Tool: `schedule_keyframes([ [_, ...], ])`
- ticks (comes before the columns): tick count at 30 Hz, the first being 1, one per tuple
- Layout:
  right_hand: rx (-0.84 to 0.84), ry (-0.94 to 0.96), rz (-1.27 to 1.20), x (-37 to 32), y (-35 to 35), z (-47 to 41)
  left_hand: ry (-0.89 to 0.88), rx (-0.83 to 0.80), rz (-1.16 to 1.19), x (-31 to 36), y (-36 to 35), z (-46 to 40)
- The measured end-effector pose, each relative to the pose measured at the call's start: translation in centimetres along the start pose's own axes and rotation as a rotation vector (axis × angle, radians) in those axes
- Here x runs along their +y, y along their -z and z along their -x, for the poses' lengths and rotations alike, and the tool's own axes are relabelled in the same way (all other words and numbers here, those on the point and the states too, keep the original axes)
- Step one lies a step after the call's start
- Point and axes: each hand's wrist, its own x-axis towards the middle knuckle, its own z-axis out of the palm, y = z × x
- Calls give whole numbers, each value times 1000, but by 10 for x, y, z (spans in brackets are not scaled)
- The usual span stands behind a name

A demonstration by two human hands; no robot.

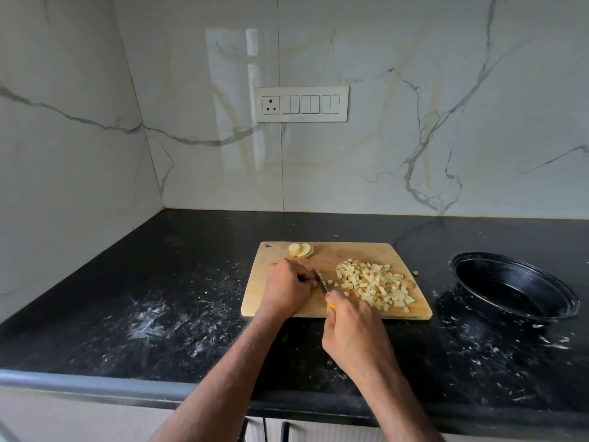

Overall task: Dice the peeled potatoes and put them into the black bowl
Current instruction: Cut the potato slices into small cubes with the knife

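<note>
Marble-veined wall panels meet in a corner behind a black counter [178, 282], its left half smeared with white, starchy streaks. A switch plate [301, 104] sits on the back wall above the work area.

Moving rightward we reach the wooden cutting board [366, 250], set square to the counter edge and within easy reach of both arms. At its far left corner lie a few potato slices [301, 250], fanned and overlapping, parked away from the blade, we judge, to wait their turn.

Our left hand [287, 290] rests on the board with fingers curled down, covering whatever piece is being cut; we cannot see the piece itself, so we read the hand as pinning it in place. Just beside it the knife blade [319, 281] angles down to the board, close against the left fingertips.

Our right hand [353, 333] is clenched round the knife handle, a sliver of yellow showing at the top of the fist.

Right of the blade sits the pile of diced potato [373, 283], a loose heap pushed aside to keep the cutting spot open. One stray cube lies off the board's right edge.

Farthest right, well apart from the board, the black bowl [554, 298] stands on the counter, rim flecked white. We see no dice in it, so the transfer looks not yet begun; dicing is the step in hand.
</note>
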Motion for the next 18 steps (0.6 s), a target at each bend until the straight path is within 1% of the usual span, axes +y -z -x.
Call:
schedule_keyframes([
  [7, -25, 6, -3, 0, -1, -1, -10, 1, -4, 0, 0, 0],
  [13, -29, -1, -79, 7, 7, 6, -16, 0, 17, 0, 1, 1],
  [15, -4, -36, -87, 8, 9, 10, -12, 4, 13, -3, -1, 0],
  [18, 107, -88, -130, 11, 6, 11, 9, 42, 50, -6, -4, 0],
])
